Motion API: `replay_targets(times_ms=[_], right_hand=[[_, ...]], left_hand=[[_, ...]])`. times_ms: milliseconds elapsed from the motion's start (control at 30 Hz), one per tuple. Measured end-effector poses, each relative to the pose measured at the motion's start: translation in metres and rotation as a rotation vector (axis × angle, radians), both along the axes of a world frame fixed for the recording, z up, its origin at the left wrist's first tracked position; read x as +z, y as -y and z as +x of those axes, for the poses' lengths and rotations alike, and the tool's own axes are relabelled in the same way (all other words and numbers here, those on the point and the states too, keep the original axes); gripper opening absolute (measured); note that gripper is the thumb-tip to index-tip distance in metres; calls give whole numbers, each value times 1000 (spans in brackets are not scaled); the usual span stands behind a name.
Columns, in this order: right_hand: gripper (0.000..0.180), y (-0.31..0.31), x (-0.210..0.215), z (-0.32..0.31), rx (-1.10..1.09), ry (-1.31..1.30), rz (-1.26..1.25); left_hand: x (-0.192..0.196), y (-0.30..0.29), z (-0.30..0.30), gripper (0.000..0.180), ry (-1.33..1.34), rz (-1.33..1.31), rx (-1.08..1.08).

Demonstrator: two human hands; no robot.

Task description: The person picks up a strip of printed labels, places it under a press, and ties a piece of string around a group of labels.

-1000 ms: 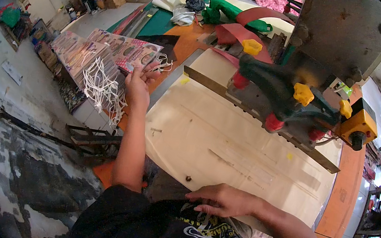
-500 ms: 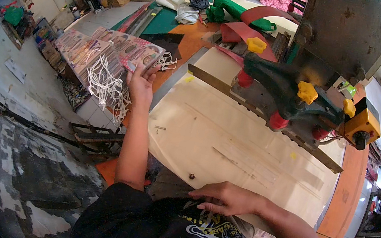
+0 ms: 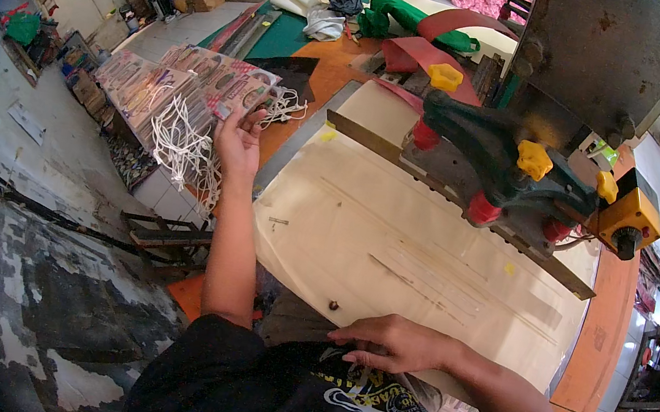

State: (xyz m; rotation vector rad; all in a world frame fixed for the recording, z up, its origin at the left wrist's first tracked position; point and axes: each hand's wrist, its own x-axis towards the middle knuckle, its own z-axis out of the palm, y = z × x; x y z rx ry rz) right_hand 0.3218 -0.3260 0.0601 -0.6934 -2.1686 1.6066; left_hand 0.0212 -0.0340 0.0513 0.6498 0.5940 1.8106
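Note:
My left hand (image 3: 239, 141) is palm up at the near right edge of a stack of flat printed bags (image 3: 233, 82), its fingers loosely bent and apart. The fingertips lie against or just beside the top bag; I cannot tell whether they touch it. White cord handles (image 3: 182, 137) hang in a tangle from the stack, left of that hand. My right hand (image 3: 395, 342) rests at the near edge of a cream work board (image 3: 417, 253), close to my shirt, with fingers extended and holding nothing.
A press machine (image 3: 507, 160) with a long metal bar (image 3: 374, 140) and yellow knobs stands over the board's far side. Beside it is a yellow control box (image 3: 631, 219). A small dark piece (image 3: 333, 305) lies near the board's front edge. Green cloth (image 3: 401, 16) lies at the back.
My left hand has drawn slightly back toward me and left, its fingers curling a little more. The right hand has stayed in place.

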Motion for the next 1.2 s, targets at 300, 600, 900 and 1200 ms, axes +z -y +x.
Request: replay_targets(times_ms=[300, 600, 900, 1200], right_hand=[[40, -2, 0, -1, -2, -31, 51], [40, 0, -3, -1, -2, -39, 113], [40, 2, -4, 0, 4, -9, 137], [40, -1, -4, -2, 14, -29, 120]], left_hand=[[-7, -5, -7, 28, -5, 60, -39], [-12, -16, -26, 49, 273, 108, -391], [25, -42, -13, 47, 261, -166, -402], [52, -5, -7, 44, 377, 175, -415]])
